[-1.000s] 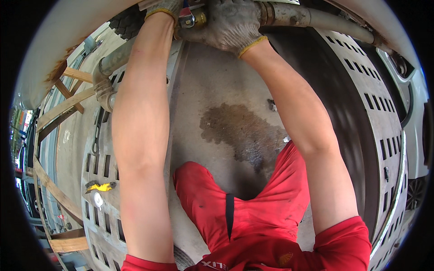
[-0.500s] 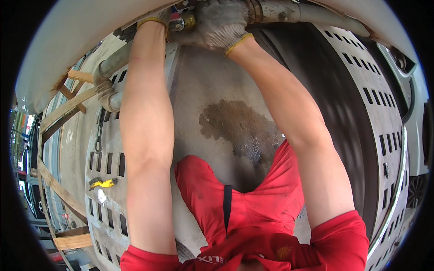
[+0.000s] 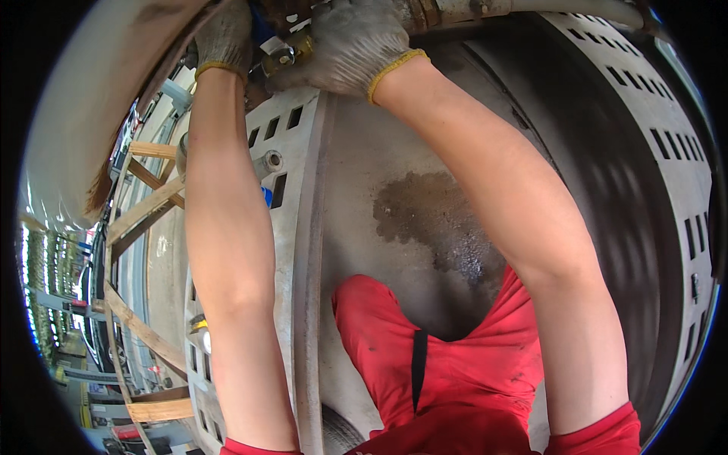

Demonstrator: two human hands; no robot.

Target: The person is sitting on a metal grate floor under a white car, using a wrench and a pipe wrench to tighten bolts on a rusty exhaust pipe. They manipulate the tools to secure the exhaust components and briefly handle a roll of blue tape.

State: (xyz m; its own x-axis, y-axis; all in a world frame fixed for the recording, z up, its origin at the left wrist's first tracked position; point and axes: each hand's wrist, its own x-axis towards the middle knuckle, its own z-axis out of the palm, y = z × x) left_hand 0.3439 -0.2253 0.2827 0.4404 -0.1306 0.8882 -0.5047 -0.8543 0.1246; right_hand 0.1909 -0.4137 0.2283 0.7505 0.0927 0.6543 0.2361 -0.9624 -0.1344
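Note:
Both my hands wear grey knit gloves with yellow cuffs, raised to the underside of a vehicle. My right hand point(image 3: 355, 47) is closed around the left end of a rusty exhaust pipe point(image 3: 455, 12), its thumb stretched left beneath a shiny brass-coloured fitting point(image 3: 292, 53). Left of the fitting, my left hand point(image 3: 224, 39) reaches up beside the pale body panel point(image 3: 98, 91). The top edge of the picture and the panel hide its fingers, so its grip cannot be made out. Something blue point(image 3: 262, 29) shows between the hands.
Slotted metal lift platforms point(image 3: 299, 159) run along both sides. Across the floor below spreads a dark wet stain point(image 3: 425, 208). A loose pipe end point(image 3: 271, 161) lies by my left forearm, with a wooden frame point(image 3: 148, 197) further left. A yellow-handled tool point(image 3: 199, 325) is partly hidden.
My left hand has moved left, away from the brass-coloured fitting, widening the gap between my hands. My right hand stays at the pipe. The view has shifted, and the loose pipe end now shows.

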